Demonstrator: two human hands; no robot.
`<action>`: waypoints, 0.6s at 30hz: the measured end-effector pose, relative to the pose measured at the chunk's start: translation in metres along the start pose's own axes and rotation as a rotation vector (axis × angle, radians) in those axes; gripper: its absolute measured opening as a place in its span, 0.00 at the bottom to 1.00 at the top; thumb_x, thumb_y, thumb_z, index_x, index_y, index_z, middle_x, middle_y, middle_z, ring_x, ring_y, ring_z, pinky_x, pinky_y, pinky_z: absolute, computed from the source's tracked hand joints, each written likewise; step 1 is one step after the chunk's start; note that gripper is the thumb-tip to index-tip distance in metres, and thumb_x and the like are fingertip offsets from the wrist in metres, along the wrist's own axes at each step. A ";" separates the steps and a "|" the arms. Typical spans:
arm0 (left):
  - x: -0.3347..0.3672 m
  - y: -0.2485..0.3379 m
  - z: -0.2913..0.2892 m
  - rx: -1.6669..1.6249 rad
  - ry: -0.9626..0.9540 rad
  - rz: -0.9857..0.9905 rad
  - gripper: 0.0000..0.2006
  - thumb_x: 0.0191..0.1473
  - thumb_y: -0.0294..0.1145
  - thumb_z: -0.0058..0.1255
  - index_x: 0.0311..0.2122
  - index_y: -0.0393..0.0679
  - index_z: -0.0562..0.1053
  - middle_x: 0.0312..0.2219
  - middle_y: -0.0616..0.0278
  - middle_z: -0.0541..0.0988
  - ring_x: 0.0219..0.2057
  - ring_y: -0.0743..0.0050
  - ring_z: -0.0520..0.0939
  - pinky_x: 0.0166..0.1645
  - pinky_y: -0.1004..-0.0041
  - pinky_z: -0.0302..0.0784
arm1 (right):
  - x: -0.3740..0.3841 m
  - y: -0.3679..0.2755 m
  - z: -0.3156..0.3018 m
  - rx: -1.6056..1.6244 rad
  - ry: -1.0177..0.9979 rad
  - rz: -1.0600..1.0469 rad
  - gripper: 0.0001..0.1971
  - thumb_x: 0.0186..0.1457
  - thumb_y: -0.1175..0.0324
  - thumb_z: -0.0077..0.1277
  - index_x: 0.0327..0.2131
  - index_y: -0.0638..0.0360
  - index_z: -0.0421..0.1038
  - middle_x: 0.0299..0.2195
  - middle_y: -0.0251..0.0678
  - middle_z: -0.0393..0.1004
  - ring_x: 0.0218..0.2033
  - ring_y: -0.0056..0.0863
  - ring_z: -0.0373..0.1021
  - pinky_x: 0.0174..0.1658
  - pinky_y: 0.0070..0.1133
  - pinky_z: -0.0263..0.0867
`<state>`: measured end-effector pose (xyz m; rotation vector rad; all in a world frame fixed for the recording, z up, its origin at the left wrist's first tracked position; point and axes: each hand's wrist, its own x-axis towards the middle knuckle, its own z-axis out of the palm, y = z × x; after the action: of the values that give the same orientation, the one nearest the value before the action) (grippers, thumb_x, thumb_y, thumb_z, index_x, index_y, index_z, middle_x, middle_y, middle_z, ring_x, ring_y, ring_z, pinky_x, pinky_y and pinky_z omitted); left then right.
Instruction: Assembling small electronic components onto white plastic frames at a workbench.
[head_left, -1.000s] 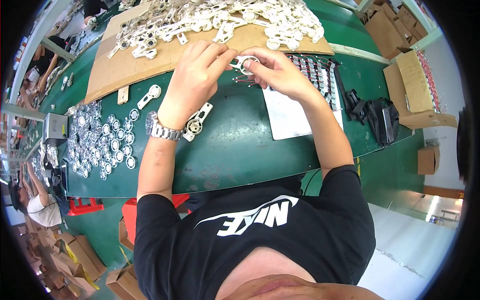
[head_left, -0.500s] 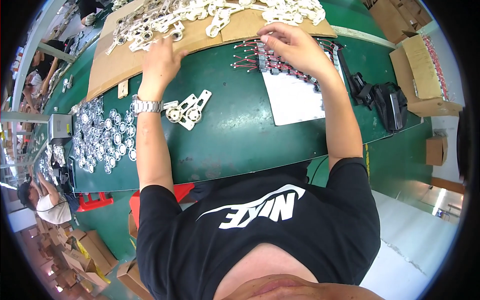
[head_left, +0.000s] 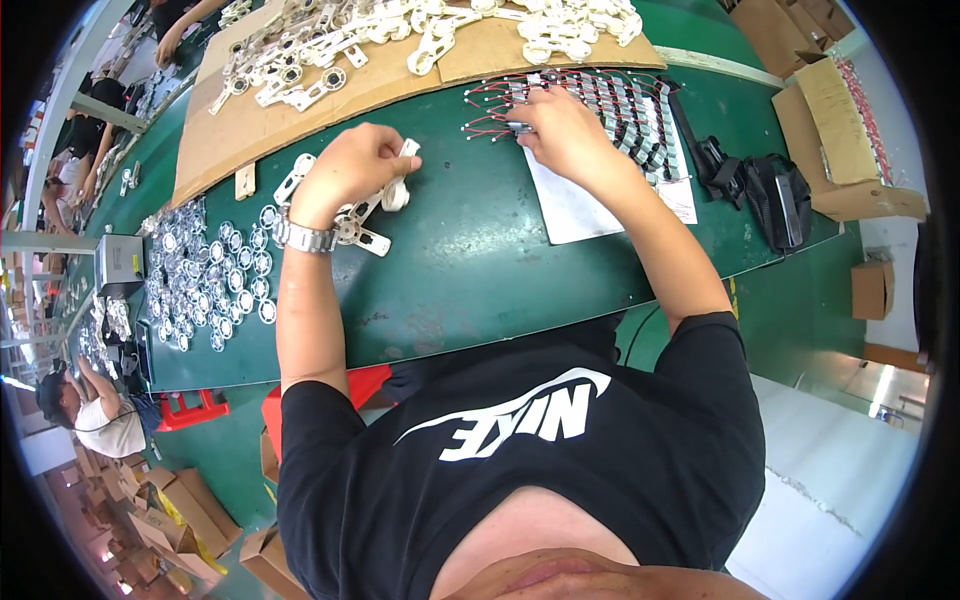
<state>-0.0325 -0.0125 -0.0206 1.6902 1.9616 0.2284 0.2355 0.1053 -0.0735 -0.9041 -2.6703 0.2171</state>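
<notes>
My left hand (head_left: 355,170) is closed, its thumb and fingers pinching a white plastic housing (head_left: 397,192) just above the green table. Below that hand and partly covered by it, another white housing (head_left: 372,243) lies on the table. A further white piece (head_left: 293,178) shows at the hand's left side. My right hand (head_left: 563,130) reaches to the near left edge of rows of small grey components with red wires (head_left: 610,100). Its thumb and fingers close on one grey wired component (head_left: 518,127). These rows rest on a white sheet (head_left: 575,205).
A cardboard sheet (head_left: 215,150) at the back carries a heap of white housings (head_left: 440,40). Clear round parts (head_left: 225,270) cover the table's left. A black pouch (head_left: 780,205) and an open carton (head_left: 845,130) are at the right. Other people work at far left.
My left hand has come back from the heap toward me and now grips a white housing. My right hand has moved nearer and left, closing on a wired component, uncovering more of the rows.
</notes>
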 end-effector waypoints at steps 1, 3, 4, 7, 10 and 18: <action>0.004 -0.008 -0.001 -0.134 -0.023 0.037 0.14 0.59 0.40 0.61 0.41 0.37 0.79 0.30 0.63 0.83 0.31 0.77 0.81 0.39 0.74 0.77 | -0.001 -0.001 0.007 -0.014 0.044 -0.005 0.13 0.53 0.72 0.60 0.44 0.55 0.79 0.41 0.39 0.75 0.47 0.44 0.71 0.51 0.36 0.70; 0.018 -0.023 -0.006 -0.477 -0.118 0.127 0.15 0.64 0.38 0.57 0.48 0.38 0.76 0.38 0.65 0.83 0.39 0.79 0.82 0.47 0.75 0.77 | 0.003 0.001 0.016 -0.005 0.010 -0.004 0.15 0.52 0.72 0.61 0.46 0.55 0.78 0.42 0.38 0.74 0.48 0.42 0.71 0.50 0.36 0.70; 0.021 -0.024 -0.008 -0.526 -0.093 0.157 0.15 0.65 0.39 0.56 0.49 0.38 0.76 0.39 0.64 0.83 0.41 0.78 0.82 0.49 0.74 0.78 | 0.006 0.002 0.020 0.006 0.016 -0.006 0.15 0.52 0.72 0.62 0.45 0.56 0.78 0.41 0.38 0.74 0.46 0.42 0.71 0.49 0.36 0.70; 0.027 -0.023 -0.011 -0.678 -0.057 0.252 0.16 0.65 0.40 0.55 0.50 0.39 0.76 0.42 0.61 0.83 0.44 0.75 0.83 0.52 0.70 0.79 | 0.010 0.003 0.017 0.074 -0.010 0.009 0.13 0.51 0.71 0.63 0.41 0.56 0.78 0.40 0.39 0.75 0.45 0.41 0.72 0.46 0.37 0.71; 0.028 -0.019 -0.012 -0.837 0.017 0.283 0.15 0.66 0.38 0.54 0.51 0.39 0.76 0.45 0.58 0.83 0.46 0.72 0.84 0.54 0.68 0.80 | 0.012 0.009 0.008 0.275 -0.059 0.074 0.10 0.50 0.71 0.65 0.34 0.60 0.74 0.34 0.39 0.76 0.40 0.40 0.75 0.42 0.36 0.70; 0.028 -0.025 -0.015 -0.991 0.060 0.349 0.15 0.66 0.37 0.53 0.52 0.38 0.76 0.45 0.59 0.84 0.46 0.70 0.84 0.54 0.66 0.80 | 0.012 0.016 -0.008 0.313 -0.051 -0.025 0.10 0.54 0.75 0.59 0.41 0.60 0.77 0.35 0.40 0.77 0.36 0.37 0.75 0.40 0.32 0.71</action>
<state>-0.0639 0.0122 -0.0276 1.2944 1.1939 1.1635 0.2378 0.1257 -0.0671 -0.7743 -2.5904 0.6391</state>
